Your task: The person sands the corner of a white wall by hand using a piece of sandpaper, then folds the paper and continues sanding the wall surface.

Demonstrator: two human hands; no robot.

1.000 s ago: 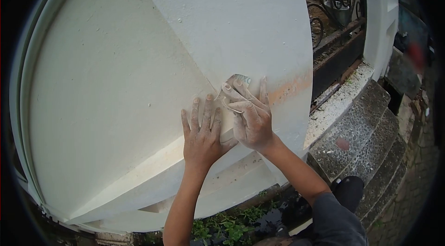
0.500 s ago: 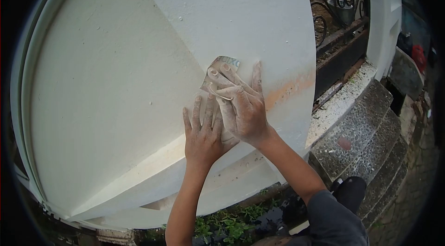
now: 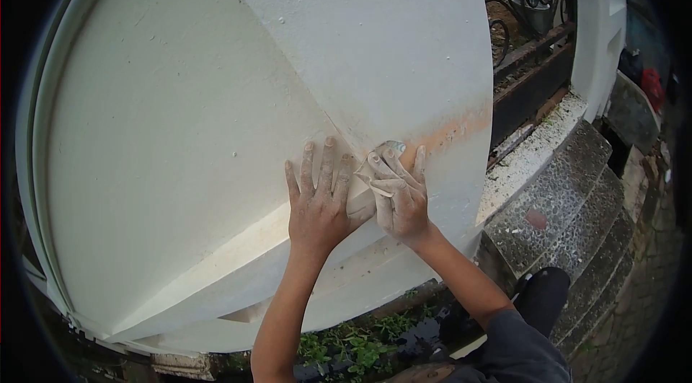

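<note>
My left hand (image 3: 319,210) lies flat on the white wall (image 3: 194,94), its fingers spread and dusted with pale powder. To its right, my right hand (image 3: 401,199) presses a folded piece of sandpaper (image 3: 395,146) against the wall along the corner line where two faces meet. White dust coats its fingers, and most of the sheet is hidden under them. Beside the right fingertips runs an orange-brown patch (image 3: 454,134) where the wall's white surface is worn away.
Right of the wall stands a black metal gate (image 3: 533,80) with scrollwork, a bucket (image 3: 533,16) behind it. Speckled stone steps (image 3: 555,213) curve down at the right. Green plants (image 3: 353,347) grow at the wall's foot, above dark ground.
My right hand has slid the sandpaper down and to the right along the wall, toward the orange patch. My left hand stays nearly in place, now uncovered by the right.
</note>
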